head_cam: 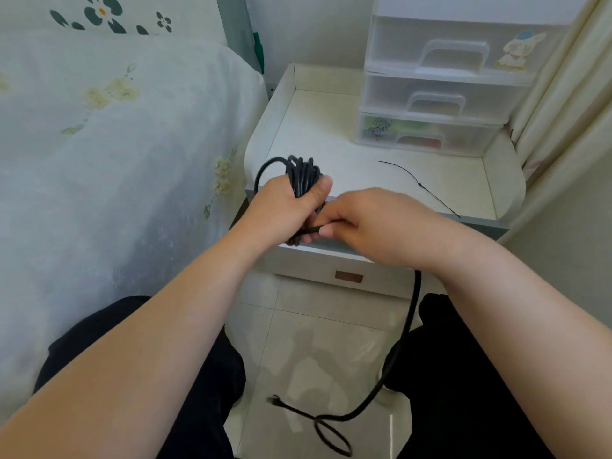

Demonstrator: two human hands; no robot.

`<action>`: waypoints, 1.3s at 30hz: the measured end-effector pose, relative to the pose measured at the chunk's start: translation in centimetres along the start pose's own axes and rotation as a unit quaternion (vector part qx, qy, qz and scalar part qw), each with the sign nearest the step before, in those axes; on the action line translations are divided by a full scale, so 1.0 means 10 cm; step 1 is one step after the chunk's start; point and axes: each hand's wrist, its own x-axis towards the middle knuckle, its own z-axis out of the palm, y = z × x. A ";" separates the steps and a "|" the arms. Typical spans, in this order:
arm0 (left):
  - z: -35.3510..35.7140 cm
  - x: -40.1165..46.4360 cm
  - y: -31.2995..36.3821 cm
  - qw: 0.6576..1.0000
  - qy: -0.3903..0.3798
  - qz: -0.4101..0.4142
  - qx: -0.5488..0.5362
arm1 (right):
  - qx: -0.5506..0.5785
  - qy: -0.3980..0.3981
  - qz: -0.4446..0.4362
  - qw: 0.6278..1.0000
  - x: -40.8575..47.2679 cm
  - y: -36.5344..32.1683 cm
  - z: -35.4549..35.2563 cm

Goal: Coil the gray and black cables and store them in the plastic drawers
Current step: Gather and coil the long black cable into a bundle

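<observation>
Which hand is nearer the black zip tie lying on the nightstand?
Right. The right hand is just left of the black zip tie, though not touching it. The left hand, gripping the black cable coil, is farther left.

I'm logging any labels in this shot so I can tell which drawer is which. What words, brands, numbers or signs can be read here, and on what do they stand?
None: no readable text shows anywhere.
Top of the plastic drawers: a cartoon animal sticker, picture only, no words.
Bottom drawer: a cartoon figure sticker, too blurred to show any lettering.
Black cable held in the left hand: no print can be made out.
Bedding: flower pattern only.
</observation>
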 end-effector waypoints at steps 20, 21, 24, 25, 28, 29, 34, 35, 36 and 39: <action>-0.07 -0.17 -0.02 0.878 -0.267 -0.091 -0.386 | 0.415 0.126 -0.038 0.900 0.37 0.49 0.02; -0.07 -0.17 -0.02 0.886 -0.253 -0.088 -0.378 | 0.425 0.124 -0.038 0.896 0.38 0.49 0.03; -0.06 -0.19 -0.03 0.909 -0.221 -0.076 -0.347 | 0.454 0.136 -0.033 0.880 0.42 0.48 0.05; -0.07 -0.20 -0.03 0.908 -0.220 -0.067 -0.350 | 0.461 0.142 -0.027 0.876 0.43 0.48 0.06; -0.09 -0.22 0.02 0.892 -0.230 -0.062 -0.385 | 0.463 0.155 -0.016 0.872 0.48 0.49 0.08; -0.10 -0.22 0.02 0.887 -0.235 -0.064 -0.392 | 0.461 0.155 -0.014 0.874 0.49 0.48 0.09; -0.22 -0.21 0.06 0.852 -0.267 -0.060 -0.446 | 0.557 0.119 -0.018 0.821 0.53 0.48 0.11; -0.25 -0.20 0.06 0.842 -0.271 -0.057 -0.463 | 0.584 0.106 -0.016 0.804 0.55 0.49 0.13; -0.26 -0.19 0.06 0.832 -0.275 -0.056 -0.478 | 0.608 0.091 -0.009 0.788 0.56 0.49 0.15; -0.27 -0.19 0.09 0.816 -0.272 -0.070 -0.505 | 0.672 0.017 0.021 0.740 0.60 0.49 0.26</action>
